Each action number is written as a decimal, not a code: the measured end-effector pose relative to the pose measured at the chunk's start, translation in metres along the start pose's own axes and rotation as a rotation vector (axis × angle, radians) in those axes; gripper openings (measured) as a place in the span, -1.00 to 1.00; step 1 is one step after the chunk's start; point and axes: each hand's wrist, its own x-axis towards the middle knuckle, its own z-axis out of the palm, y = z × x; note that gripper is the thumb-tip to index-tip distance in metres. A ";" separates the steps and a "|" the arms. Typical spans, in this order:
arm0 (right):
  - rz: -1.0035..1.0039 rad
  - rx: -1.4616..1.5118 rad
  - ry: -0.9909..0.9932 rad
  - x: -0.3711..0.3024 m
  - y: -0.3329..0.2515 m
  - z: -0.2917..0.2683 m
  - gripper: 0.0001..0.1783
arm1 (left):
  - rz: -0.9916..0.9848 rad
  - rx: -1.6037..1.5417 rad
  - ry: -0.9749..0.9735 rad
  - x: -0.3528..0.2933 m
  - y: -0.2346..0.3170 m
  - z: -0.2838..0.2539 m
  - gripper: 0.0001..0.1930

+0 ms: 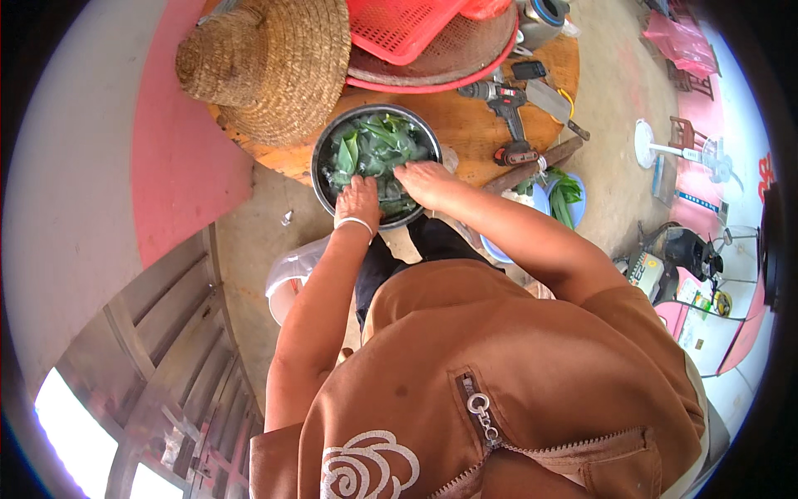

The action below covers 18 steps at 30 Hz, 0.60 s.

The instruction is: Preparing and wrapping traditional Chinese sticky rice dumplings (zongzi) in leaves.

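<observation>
A dark round basin (317, 171) stands at the near edge of a wooden table, full of water with green leaves (378, 143) in it. Over its near left side my left hand (359, 200), a white bangle at the wrist, reaches in with fingers stretched forward and down among the leaves. My right hand (422, 181) comes over the right side, its fingers reaching toward the middle at the water's surface. Both hands look open, though their fingertips are partly hidden by water and leaves. One broad leaf (347, 154) sticks up just beyond my left fingers.
A straw hat (266, 71) lies left of the basin. Behind it are a red plastic basket (403, 29) and a round tray (449, 62). A cordless drill (509, 116) and a cleaver (553, 104) lie on the wooden table (457, 125). Below right, a blue tub (579, 206) holds leaves.
</observation>
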 end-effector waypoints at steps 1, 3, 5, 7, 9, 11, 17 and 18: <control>-0.008 -0.004 0.004 -0.004 0.001 -0.002 -0.81 | -0.006 0.000 0.007 -0.006 0.000 -0.001 -0.40; -0.064 -0.054 0.076 -0.013 -0.004 -0.019 -0.82 | 0.052 0.044 -0.026 -0.017 0.009 -0.009 -0.38; 0.007 -0.045 0.025 -0.018 -0.008 -0.030 -0.71 | 0.034 0.036 -0.023 -0.024 0.019 -0.018 -0.22; -0.001 -0.073 0.443 -0.018 -0.005 -0.021 -0.45 | 0.024 0.122 0.276 -0.028 0.027 -0.024 0.00; 0.064 -0.024 0.275 -0.010 -0.011 -0.018 -0.18 | -0.017 0.204 0.146 -0.019 0.020 -0.029 0.17; 0.073 -0.104 0.256 -0.006 -0.017 -0.005 -0.12 | -0.026 0.294 0.001 -0.012 0.013 -0.027 0.16; 0.149 -0.133 0.258 0.002 -0.016 0.012 -0.09 | -0.008 0.386 0.014 -0.002 0.012 -0.018 0.12; 0.133 -0.092 0.250 0.001 -0.014 0.012 -0.09 | -0.007 0.403 0.005 -0.002 0.013 -0.018 0.12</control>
